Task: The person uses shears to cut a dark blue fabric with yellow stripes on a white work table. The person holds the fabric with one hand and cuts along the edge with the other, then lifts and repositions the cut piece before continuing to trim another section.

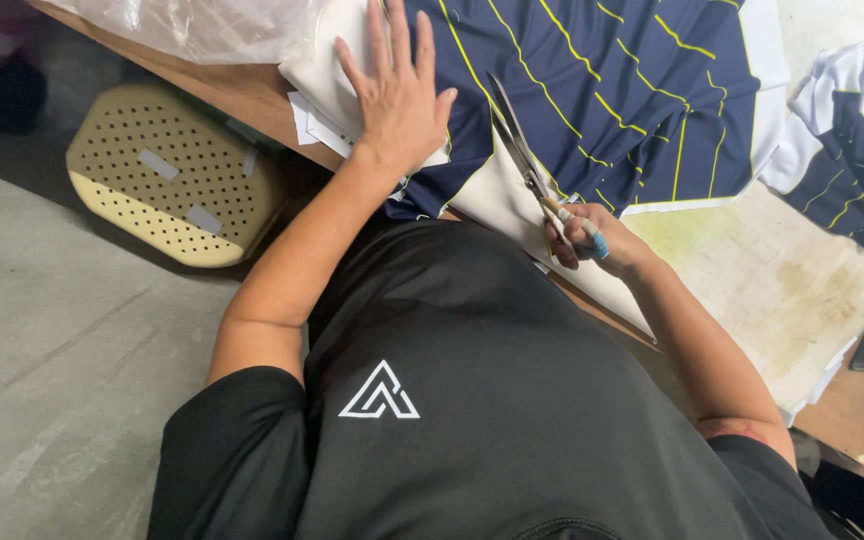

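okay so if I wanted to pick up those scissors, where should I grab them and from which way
Probably by the handle loops at the near end, coming from the table's near edge. The scissors lie with their blades pointing away across the navy striped fabric, handles toward the person, where the right hand already grips them. The left hand lies flat on the fabric to their left, so that side is crowded.

Left hand (399,95) lies flat with fingers spread, arm extended; right hand (592,240) is curled closed, wrist bent.

head view | worn on person's head | faces steeply down over black shirt onto bench (252,95) edge | close, bench ahead, floor beside it
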